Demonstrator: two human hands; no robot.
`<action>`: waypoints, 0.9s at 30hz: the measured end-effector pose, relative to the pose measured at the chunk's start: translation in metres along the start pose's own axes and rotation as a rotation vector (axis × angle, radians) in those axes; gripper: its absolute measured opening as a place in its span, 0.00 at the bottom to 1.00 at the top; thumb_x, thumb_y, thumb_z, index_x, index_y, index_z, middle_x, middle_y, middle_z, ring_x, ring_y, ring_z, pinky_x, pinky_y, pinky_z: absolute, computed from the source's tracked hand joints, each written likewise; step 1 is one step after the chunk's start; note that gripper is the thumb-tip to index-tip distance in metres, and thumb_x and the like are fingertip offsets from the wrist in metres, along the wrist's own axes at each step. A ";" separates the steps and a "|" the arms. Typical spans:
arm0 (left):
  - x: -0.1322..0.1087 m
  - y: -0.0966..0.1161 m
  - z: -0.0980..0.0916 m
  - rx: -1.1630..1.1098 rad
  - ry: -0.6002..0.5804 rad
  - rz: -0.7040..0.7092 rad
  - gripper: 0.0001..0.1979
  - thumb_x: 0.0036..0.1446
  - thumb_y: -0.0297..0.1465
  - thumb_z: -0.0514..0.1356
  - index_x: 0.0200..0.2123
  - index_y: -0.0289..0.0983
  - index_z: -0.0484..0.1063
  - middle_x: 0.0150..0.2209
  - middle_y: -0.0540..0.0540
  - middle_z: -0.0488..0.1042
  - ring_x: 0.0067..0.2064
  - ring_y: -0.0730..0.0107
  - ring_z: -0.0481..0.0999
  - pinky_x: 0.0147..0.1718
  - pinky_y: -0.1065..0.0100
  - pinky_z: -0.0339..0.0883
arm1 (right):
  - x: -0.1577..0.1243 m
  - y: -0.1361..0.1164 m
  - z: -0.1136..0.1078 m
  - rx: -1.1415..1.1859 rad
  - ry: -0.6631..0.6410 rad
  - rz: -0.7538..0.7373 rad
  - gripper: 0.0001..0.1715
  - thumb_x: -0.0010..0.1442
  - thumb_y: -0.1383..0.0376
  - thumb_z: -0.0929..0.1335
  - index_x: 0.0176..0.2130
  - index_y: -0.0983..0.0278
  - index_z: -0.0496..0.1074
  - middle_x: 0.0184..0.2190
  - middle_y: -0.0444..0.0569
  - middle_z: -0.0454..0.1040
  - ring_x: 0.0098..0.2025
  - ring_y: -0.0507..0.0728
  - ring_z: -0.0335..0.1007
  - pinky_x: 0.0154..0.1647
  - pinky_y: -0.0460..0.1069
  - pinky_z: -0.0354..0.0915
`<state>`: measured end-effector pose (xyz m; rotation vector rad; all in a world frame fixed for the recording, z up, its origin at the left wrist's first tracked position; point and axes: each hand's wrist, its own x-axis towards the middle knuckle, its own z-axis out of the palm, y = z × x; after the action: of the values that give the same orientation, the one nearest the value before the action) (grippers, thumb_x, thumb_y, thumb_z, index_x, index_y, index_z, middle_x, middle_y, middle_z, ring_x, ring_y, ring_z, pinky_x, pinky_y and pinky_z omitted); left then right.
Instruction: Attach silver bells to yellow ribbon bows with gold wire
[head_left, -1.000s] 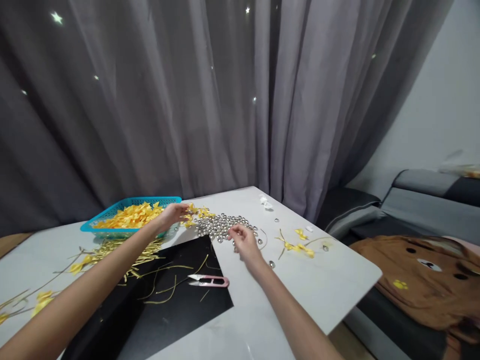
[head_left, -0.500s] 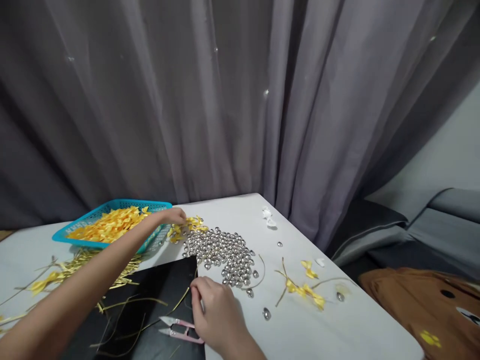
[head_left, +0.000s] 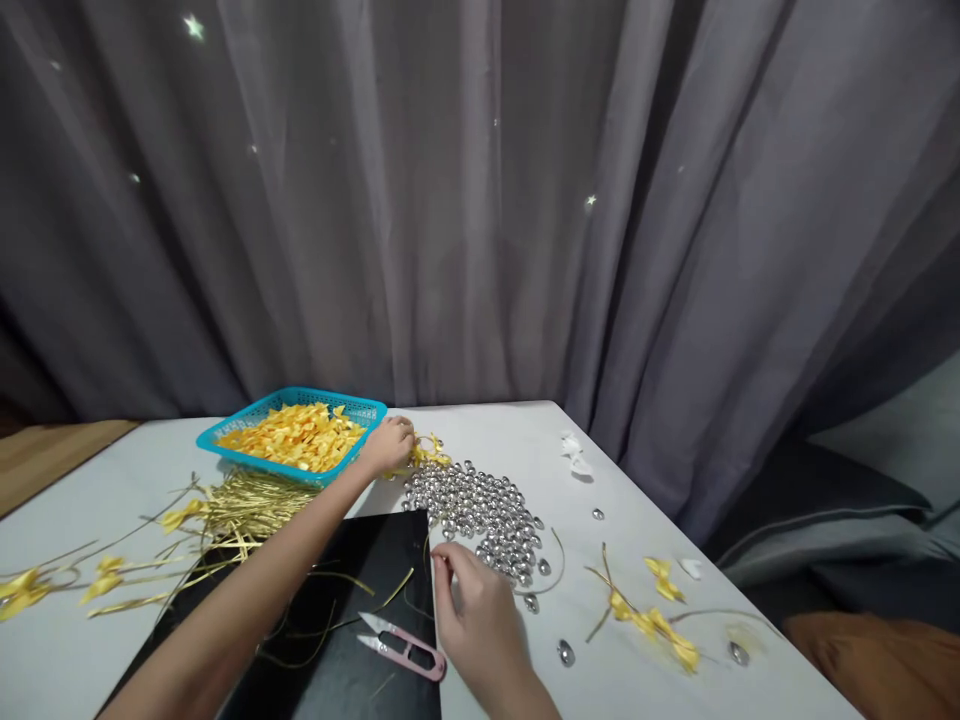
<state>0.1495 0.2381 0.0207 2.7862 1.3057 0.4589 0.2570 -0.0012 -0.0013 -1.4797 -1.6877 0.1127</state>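
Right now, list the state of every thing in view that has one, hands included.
Thread snips: open, blade tips apart
Blue basket: uncovered, heaped with yellow bows
Silver beads: loose, spread in a cluster
Gold cords: loose, piled together
Black board: lying flat
Curtain: drawn across, hanging in folds
Left hand: fingers curled, grip unclear
Right hand: fingertips pinched, anything held unclear

Seemingly a home room: grey curtains (head_left: 450, 220) (dotted with stars) and dark cushioned seating (head_left: 814, 500).
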 end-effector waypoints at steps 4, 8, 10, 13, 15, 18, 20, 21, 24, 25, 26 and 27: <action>0.015 0.012 -0.006 0.023 -0.026 0.038 0.15 0.61 0.34 0.56 0.51 0.37 0.67 0.51 0.41 0.69 0.47 0.61 0.73 0.44 0.54 0.70 | 0.002 0.003 -0.003 0.012 0.021 0.024 0.14 0.64 0.68 0.56 0.36 0.62 0.69 0.28 0.46 0.74 0.28 0.54 0.73 0.29 0.45 0.60; 0.021 0.023 -0.007 -0.024 -0.216 0.159 0.17 0.60 0.34 0.57 0.51 0.36 0.67 0.51 0.41 0.70 0.47 0.60 0.73 0.43 0.54 0.70 | 0.002 0.004 -0.003 -0.010 -0.002 0.025 0.14 0.64 0.68 0.57 0.36 0.62 0.70 0.27 0.47 0.74 0.27 0.54 0.72 0.28 0.45 0.60; 0.021 0.019 -0.013 -0.043 -0.304 0.166 0.16 0.60 0.34 0.57 0.51 0.36 0.67 0.50 0.41 0.70 0.46 0.60 0.73 0.42 0.54 0.70 | 0.001 0.004 -0.003 -0.010 -0.016 0.015 0.14 0.63 0.68 0.57 0.36 0.62 0.70 0.26 0.48 0.75 0.27 0.54 0.73 0.28 0.45 0.60; 0.016 0.007 -0.034 -0.080 -0.363 0.156 0.15 0.61 0.34 0.56 0.50 0.37 0.68 0.51 0.42 0.70 0.46 0.60 0.73 0.43 0.55 0.70 | 0.002 0.003 -0.005 -0.005 -0.017 0.031 0.15 0.64 0.68 0.57 0.37 0.62 0.70 0.27 0.48 0.75 0.28 0.55 0.74 0.29 0.45 0.62; 0.008 0.001 -0.054 -0.116 -0.373 0.160 0.15 0.60 0.34 0.57 0.50 0.36 0.68 0.50 0.42 0.70 0.46 0.60 0.73 0.43 0.55 0.70 | 0.003 0.004 -0.006 -0.009 -0.012 0.056 0.14 0.64 0.67 0.57 0.37 0.62 0.71 0.28 0.48 0.76 0.28 0.55 0.74 0.29 0.46 0.62; -0.018 -0.004 -0.092 -0.174 -0.321 0.162 0.15 0.61 0.36 0.56 0.49 0.36 0.69 0.50 0.42 0.71 0.47 0.60 0.73 0.45 0.53 0.69 | 0.006 0.008 -0.009 -0.018 0.016 0.061 0.14 0.64 0.67 0.57 0.37 0.63 0.71 0.27 0.48 0.76 0.26 0.55 0.73 0.27 0.46 0.61; -0.050 -0.009 -0.120 -0.196 -0.247 0.126 0.17 0.63 0.40 0.51 0.47 0.38 0.72 0.51 0.43 0.73 0.52 0.59 0.71 0.51 0.56 0.64 | 0.008 0.011 -0.010 -0.038 0.051 0.059 0.14 0.64 0.66 0.58 0.37 0.64 0.71 0.26 0.48 0.76 0.24 0.54 0.72 0.25 0.46 0.61; -0.070 -0.013 -0.134 -0.200 -0.212 0.097 0.19 0.62 0.42 0.49 0.48 0.41 0.73 0.52 0.46 0.74 0.53 0.58 0.71 0.52 0.59 0.63 | 0.009 0.013 -0.011 -0.049 0.061 0.056 0.14 0.64 0.66 0.58 0.37 0.64 0.71 0.26 0.48 0.76 0.23 0.54 0.71 0.25 0.46 0.60; -0.146 -0.040 -0.163 -0.192 -0.134 -0.031 0.22 0.58 0.48 0.50 0.47 0.44 0.74 0.51 0.48 0.75 0.52 0.55 0.73 0.50 0.61 0.66 | 0.010 0.014 -0.014 -0.064 0.075 0.062 0.14 0.64 0.66 0.59 0.37 0.65 0.72 0.25 0.48 0.76 0.22 0.53 0.70 0.24 0.46 0.60; -0.174 -0.055 -0.167 -0.189 -0.067 -0.148 0.22 0.56 0.50 0.51 0.46 0.47 0.75 0.49 0.51 0.77 0.51 0.56 0.74 0.50 0.61 0.66 | 0.010 0.014 -0.014 -0.070 0.080 0.065 0.14 0.64 0.66 0.59 0.37 0.65 0.72 0.25 0.48 0.76 0.22 0.54 0.70 0.24 0.46 0.60; -0.204 -0.073 -0.168 -0.192 -0.024 -0.253 0.22 0.53 0.52 0.52 0.43 0.49 0.76 0.48 0.53 0.78 0.50 0.56 0.75 0.49 0.60 0.67 | 0.010 0.013 -0.015 -0.075 0.086 0.065 0.14 0.64 0.65 0.59 0.38 0.65 0.72 0.25 0.48 0.76 0.22 0.54 0.70 0.24 0.46 0.60; -0.233 -0.093 -0.165 -0.199 -0.014 -0.354 0.22 0.52 0.53 0.53 0.42 0.51 0.76 0.47 0.55 0.78 0.49 0.55 0.75 0.49 0.59 0.68 | 0.010 0.012 -0.015 -0.081 0.089 0.062 0.14 0.64 0.65 0.59 0.38 0.65 0.72 0.25 0.48 0.76 0.22 0.54 0.70 0.24 0.46 0.60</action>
<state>-0.1063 0.1058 0.1060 2.3297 1.6071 0.5131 0.2768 0.0041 0.0065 -1.5750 -1.5915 0.0112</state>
